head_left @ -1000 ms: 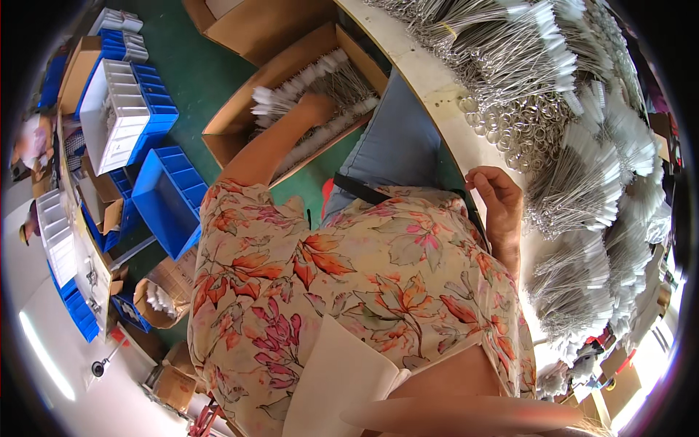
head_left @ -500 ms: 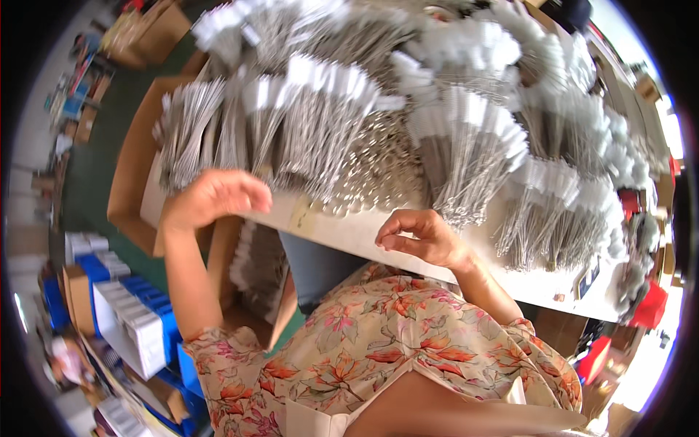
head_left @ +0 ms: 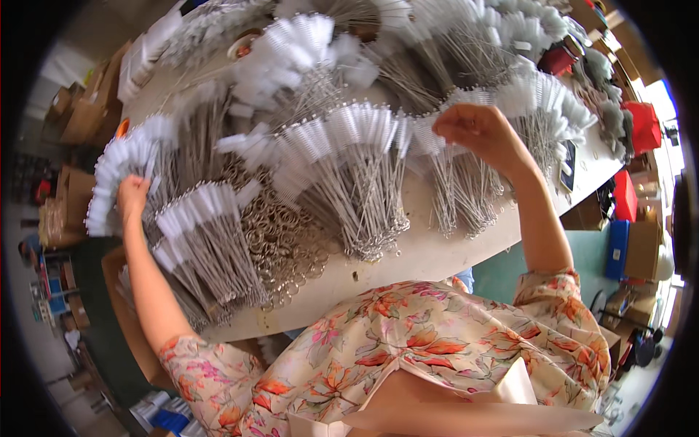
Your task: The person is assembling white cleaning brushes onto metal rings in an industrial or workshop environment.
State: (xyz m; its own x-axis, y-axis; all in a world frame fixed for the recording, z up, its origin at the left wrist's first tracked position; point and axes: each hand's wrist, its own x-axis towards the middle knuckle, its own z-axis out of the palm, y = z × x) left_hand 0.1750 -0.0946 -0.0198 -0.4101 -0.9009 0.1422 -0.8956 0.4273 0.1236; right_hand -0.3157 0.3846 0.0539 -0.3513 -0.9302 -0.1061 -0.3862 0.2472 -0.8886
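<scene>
The person's left hand reaches to the far left of the tabletop, its fingers curled against the white bristle heads of the left brush bundle; whether they pinch a brush or only touch the bristles, I cannot tell. The right hand is raised over the right brush bundle, its fingers loosely bent with a gap between thumb and fingertips; I cannot tell whether it touches the bristles below. All these brushes have thin wire handles and pale, whitish heads. Between the two hands, the centre brush bundle lies fanned out, heads away from the person and looped handle ends near the front edge. Beside it, to the left, is a heap of metal loops, and just left of that lies the front brush bundle. More brushes cover the far part of the surface. Past the right end stand a red box and a blue box, near a cardboard box
</scene>
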